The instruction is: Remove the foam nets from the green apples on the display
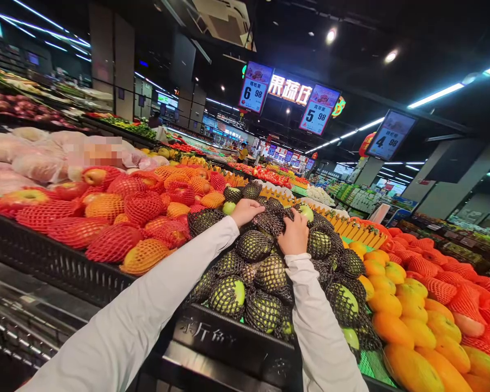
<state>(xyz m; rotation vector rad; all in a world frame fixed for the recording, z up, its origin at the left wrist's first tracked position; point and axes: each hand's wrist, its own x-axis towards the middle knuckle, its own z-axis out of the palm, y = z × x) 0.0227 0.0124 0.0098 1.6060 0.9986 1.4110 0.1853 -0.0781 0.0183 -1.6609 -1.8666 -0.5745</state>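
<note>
Both hands reach over a heap of green apples in black foam nets in the middle of the display. My left hand [247, 212] is closed, its fingers pinched at the far left side of a netted green apple [268, 222]. On the right side of that apple, my right hand [294, 233] has its fingers curled against the net. The fingertips are partly hidden. Just behind my right hand a bare patch of green apple [307, 212] shows. Nearer to me lie several more netted apples [227, 295], some with green skin showing through.
Left are apples in red and orange nets [124, 204] behind a black crate wall [57, 261]. Orange-yellow mangoes [396, 326] and red-netted fruit [461, 283] lie to the right. A yellow picket divider [363, 231] runs behind. Price signs [319, 109] hang overhead.
</note>
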